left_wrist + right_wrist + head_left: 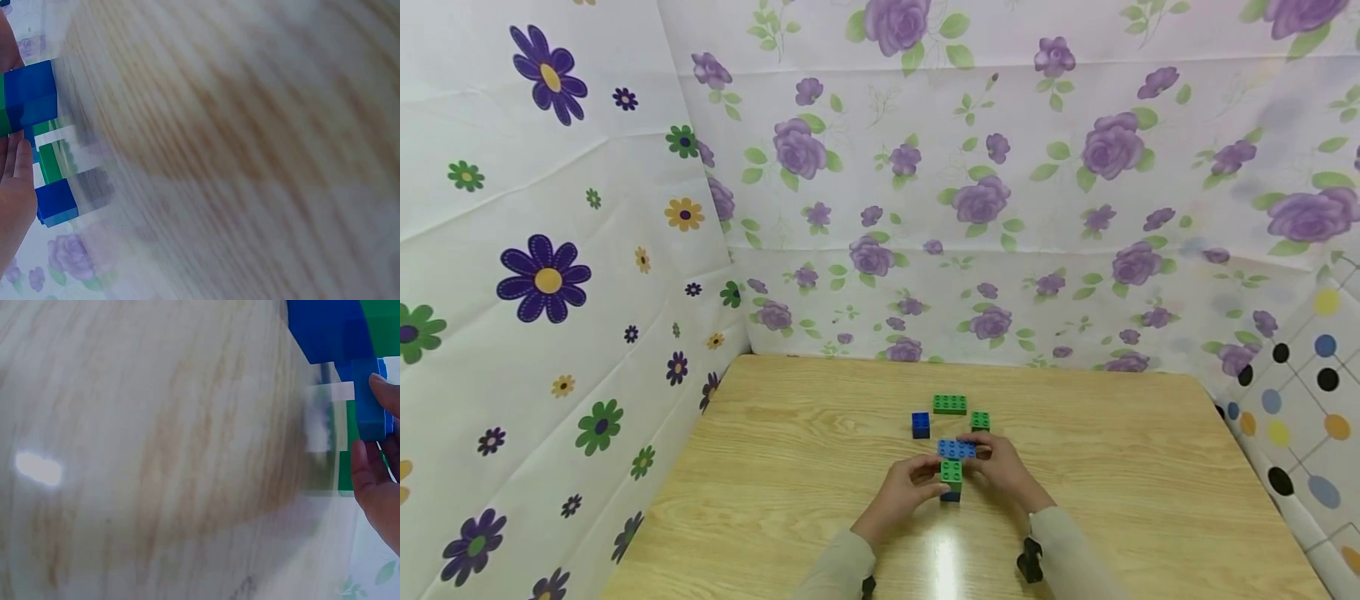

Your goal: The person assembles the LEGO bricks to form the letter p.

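Near the front middle of the table, my left hand (906,492) grips a small stack: a green toy building brick (951,473) with a dark blue brick (31,94) beneath it. Just beyond the stack, my right hand (1000,467) pinches a lighter blue, longer studded brick (957,449) between thumb and fingers. In the right wrist view this lighter brick (370,406) appears close beside the dark blue one (331,331). Whether the two touch, I cannot tell. The left fingertips are partly hidden behind the stack in the head view.
Beyond the hands lie a dark blue brick (921,425), a long green brick (950,404) and a small green brick (980,421). They rest on a wood-grain table (775,467). Flower-patterned sheets (880,208) hang behind it and along the left side.
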`<state>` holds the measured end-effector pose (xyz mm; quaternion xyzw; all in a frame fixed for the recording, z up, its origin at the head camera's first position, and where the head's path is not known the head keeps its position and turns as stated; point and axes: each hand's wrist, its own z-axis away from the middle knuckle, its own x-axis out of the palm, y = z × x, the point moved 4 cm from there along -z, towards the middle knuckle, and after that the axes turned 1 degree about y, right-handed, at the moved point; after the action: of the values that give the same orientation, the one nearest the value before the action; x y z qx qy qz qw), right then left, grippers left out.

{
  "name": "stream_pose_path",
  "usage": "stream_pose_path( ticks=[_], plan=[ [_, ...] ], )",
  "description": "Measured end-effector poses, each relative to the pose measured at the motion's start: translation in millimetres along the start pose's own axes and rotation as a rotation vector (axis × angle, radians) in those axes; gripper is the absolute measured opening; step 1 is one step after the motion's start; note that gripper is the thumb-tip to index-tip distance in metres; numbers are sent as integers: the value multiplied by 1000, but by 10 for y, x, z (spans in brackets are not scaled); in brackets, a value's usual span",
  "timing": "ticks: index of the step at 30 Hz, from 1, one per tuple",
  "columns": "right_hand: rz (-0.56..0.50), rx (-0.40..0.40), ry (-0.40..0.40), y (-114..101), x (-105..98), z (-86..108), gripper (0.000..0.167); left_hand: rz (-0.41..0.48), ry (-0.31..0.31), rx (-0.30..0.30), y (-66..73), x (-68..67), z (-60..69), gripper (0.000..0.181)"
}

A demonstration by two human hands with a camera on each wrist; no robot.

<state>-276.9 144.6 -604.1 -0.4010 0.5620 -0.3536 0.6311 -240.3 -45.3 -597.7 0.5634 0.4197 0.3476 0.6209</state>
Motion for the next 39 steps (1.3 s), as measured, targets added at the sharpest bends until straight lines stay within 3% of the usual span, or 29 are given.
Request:
stream_pose_path(
  ticks=[14,21,27,39],
  plan=[
    [22,-71,-79,-112,-196,61,37,3,-9,2,-21,4,-8,41],
    [19,-141,-133,-218,-314,114,39,-9,-7,28,-11,4,1,41],
    [20,-150,-162,-343,-383,158,40,-7,0,35,-22,-10,-8,39],
    [58,-226,-212,-471,-440,307,37,6,-6,-6,-15,-4,-3,39]
  ],
)
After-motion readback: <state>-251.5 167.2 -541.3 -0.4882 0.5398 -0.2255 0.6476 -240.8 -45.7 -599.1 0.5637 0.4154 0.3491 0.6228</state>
